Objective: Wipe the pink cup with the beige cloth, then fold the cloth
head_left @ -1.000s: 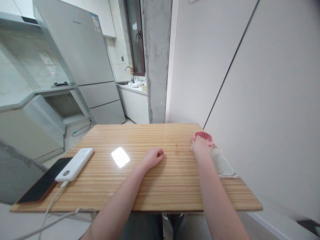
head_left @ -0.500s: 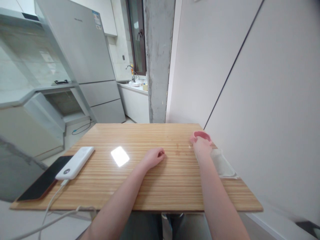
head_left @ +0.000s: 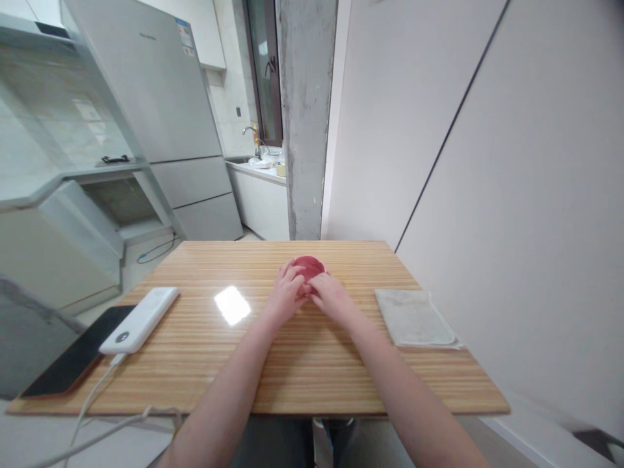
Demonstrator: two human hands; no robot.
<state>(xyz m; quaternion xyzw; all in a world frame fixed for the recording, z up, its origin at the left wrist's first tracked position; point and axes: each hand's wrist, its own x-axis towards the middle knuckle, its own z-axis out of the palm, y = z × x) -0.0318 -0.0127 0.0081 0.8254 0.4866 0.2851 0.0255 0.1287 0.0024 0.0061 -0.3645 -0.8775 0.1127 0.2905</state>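
Note:
Near the middle of the wooden table [head_left: 312, 364], a small pink bowl [head_left: 310, 263] sits between both hands, its hollow facing up. My left hand [head_left: 285, 292] is closed around its left side, with fingers over the near rim. From the right, my right hand [head_left: 334, 296] grips the near right edge, its fingertips close to those of the left. The fingers hide the bowl's front. To the right, apart from both hands, lies a folded greyish-white cloth [head_left: 414, 318].
On the left, a white power bank [head_left: 141, 318] with a cable [head_left: 92, 396] plugged in rests partly on a dark flat pad [head_left: 73, 357]. A white wall [head_left: 463, 195] borders the table's right side. Beyond the table stand a fridge [head_left: 146, 84] and a concrete pillar [head_left: 307, 117].
My right hand has brought the pink bowl from the table's right side to the middle, uncovering the cloth. My left hand has moved slightly forward and taken hold of the bowl too.

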